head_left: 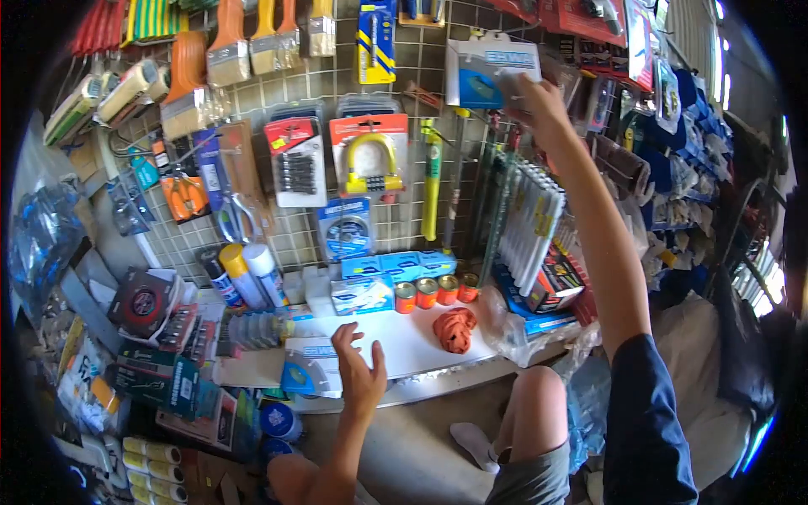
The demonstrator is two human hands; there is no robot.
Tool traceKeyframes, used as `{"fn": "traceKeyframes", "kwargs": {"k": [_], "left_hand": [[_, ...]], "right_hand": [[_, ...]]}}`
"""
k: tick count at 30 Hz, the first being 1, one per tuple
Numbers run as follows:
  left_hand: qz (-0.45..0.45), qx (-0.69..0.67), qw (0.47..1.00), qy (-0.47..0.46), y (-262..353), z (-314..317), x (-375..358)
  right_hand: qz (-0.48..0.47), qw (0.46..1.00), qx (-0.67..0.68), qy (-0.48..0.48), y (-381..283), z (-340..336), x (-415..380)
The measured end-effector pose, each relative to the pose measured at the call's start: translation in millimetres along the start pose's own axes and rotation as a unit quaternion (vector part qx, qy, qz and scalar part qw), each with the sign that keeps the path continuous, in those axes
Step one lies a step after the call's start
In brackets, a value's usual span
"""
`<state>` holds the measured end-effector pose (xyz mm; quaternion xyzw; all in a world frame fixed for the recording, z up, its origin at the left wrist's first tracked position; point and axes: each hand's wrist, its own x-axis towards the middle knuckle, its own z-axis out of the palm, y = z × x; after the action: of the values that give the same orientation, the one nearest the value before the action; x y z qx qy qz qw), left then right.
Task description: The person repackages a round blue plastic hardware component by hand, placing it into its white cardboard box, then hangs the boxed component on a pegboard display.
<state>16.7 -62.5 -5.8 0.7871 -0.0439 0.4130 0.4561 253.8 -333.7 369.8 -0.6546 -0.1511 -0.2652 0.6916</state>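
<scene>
My right hand (539, 105) is raised to the wire grid, its fingers closed at the lower right of a white and blue EHWA packet (478, 77). Part of the packet is hidden behind the fingers. Over the white shelf (404, 341), my left hand (360, 369) hangs with fingers apart and nothing in it. A similar EHWA packet (310, 368) lies on the shelf just left of that hand. To its right sits a crumpled orange-red cloth (455, 329). Behind are several small orange tins (426, 293) and blue-white boxes (364, 295).
Paintbrushes (227, 46), a yellow lock (370, 162) in its packaging and other packaged goods hang from the wire grid (295, 91). Spray cans (242, 273) stand at the shelf's back left. Boxed goods (160, 379) crowd the left; long white tubes (534, 223) stand at right.
</scene>
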Motion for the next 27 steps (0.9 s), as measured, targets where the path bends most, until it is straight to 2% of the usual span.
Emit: {"fn": "traceKeyframes", "kwargs": {"k": [2,3,6,7,8,9,10,11,12,13,14,16,17,18,19,21,22,25,27], "left_hand": [[-0.037,-0.016,0.999,-0.005,1.2,1.5,-2.6],[-0.039,-0.011,0.999,-0.014,1.4,0.9,-2.4],[-0.037,0.001,0.999,-0.018,1.6,-6.7,0.9],[-0.027,-0.007,1.0,-0.008,0.1,-8.8,3.4],[-0.044,0.001,0.999,-0.015,-1.7,-12.3,6.2],[-0.026,0.077,0.996,-0.031,-10.4,-18.1,11.5],[-0.011,0.154,0.987,-0.049,-19.4,-27.0,14.4],[-0.114,0.243,0.96,-0.083,-22.3,-33.2,12.8],[-0.212,0.327,0.914,-0.113,-25.5,-39.6,10.8],[-0.275,0.349,0.884,-0.148,-56.2,-43.5,2.9],[-0.32,0.374,0.848,-0.195,-59.9,-49.1,2.8],[-0.351,0.371,0.819,-0.263,-70.1,-55.7,3.5],[-0.342,0.379,0.818,-0.265,-71.2,-59.8,5.3],[-0.332,0.387,0.817,-0.269,-71.9,-65.2,6.2],[-0.322,0.396,0.814,-0.275,-71.6,-70.1,5.9],[-0.341,0.386,0.816,-0.261,-66.6,-76.9,8.9],[-0.349,0.381,0.818,-0.253,-64.5,-78.1,9.8],[-0.285,0.421,0.835,-0.208,-70.3,-65.6,-5.5],[-0.261,0.43,0.846,-0.178,-67.3,-63.0,-7.2]], "right_hand": [[0.008,0.998,0.054,-0.02,11.7,6.0,18.7],[0.086,0.996,0.028,-0.014,14.4,8.0,39.2],[0.127,0.99,-0.059,-0.027,30.7,2.6,79.5],[0.149,0.988,-0.047,0.005,37.8,8.3,93.7],[0.142,0.984,-0.07,-0.085,50.2,-11.0,121.6],[0.072,0.979,-0.171,-0.084,50.3,-15.9,131.9],[0.056,0.984,-0.094,-0.143,45.1,-18.6,131.5],[0.049,0.978,-0.014,-0.204,39.5,-21.3,131.0],[-0.013,0.986,-0.115,-0.121,17.1,-7.0,98.3],[-0.056,0.973,-0.221,-0.026,-6.9,8.5,63.0],[-0.129,0.971,-0.201,-0.024,-9.3,4.4,41.6],[-0.275,0.947,-0.164,-0.026,-13.6,-3.5,-0.8],[-0.327,0.926,-0.187,0.021,-24.8,12.7,-48.5],[-0.31,0.934,-0.171,0.046,-54.8,50.1,-128.5],[-0.371,0.895,-0.227,0.102,-51.6,52.7,-143.4],[-0.445,0.882,-0.156,-0.009,-5.4,-0.4,-96.7],[-0.482,0.823,-0.296,0.053,-16.8,30.6,-163.0],[-0.379,0.9,-0.217,0.02,11.7,53.3,-218.9],[-0.326,0.915,-0.236,-0.043,48.9,56.5,-238.8]]}}
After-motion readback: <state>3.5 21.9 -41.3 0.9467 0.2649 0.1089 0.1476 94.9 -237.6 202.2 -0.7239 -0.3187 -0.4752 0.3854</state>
